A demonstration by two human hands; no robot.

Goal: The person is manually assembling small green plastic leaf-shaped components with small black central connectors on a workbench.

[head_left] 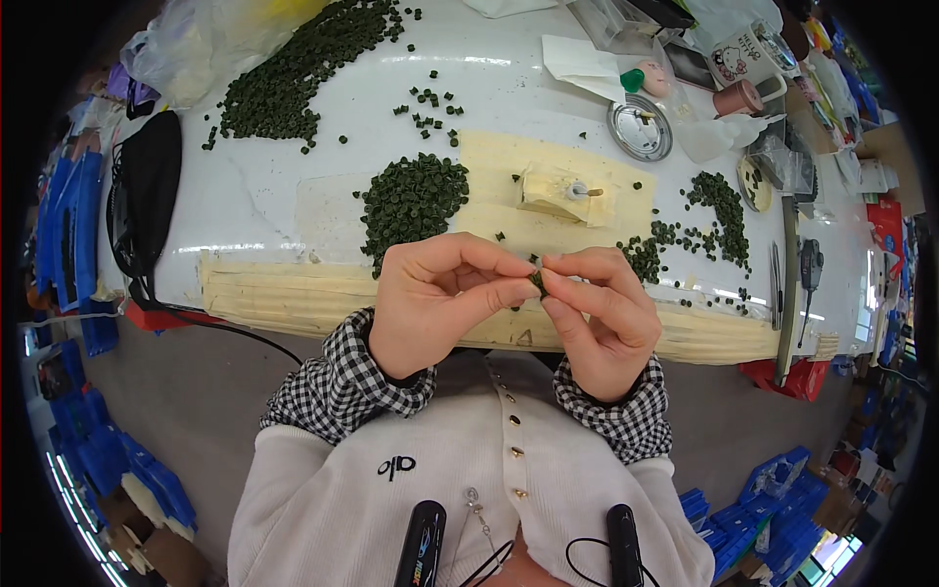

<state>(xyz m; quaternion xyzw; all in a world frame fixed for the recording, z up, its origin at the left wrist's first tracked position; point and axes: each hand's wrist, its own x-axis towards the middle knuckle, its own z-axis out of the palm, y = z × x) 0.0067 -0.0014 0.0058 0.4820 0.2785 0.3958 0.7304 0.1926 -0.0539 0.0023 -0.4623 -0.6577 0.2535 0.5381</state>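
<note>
A small green piece (537, 282) is being pinched between the left hand (435, 301) and right hand (604, 315), brought together near the table (274, 210) edge, probably for close inspection.

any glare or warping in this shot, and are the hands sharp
Head view: glare streaks on the white table; fisheye bends its padded front edge and darkens the corners; left hand and right hand are sharp, pinching a small dark green piece; no motion blur.
</note>
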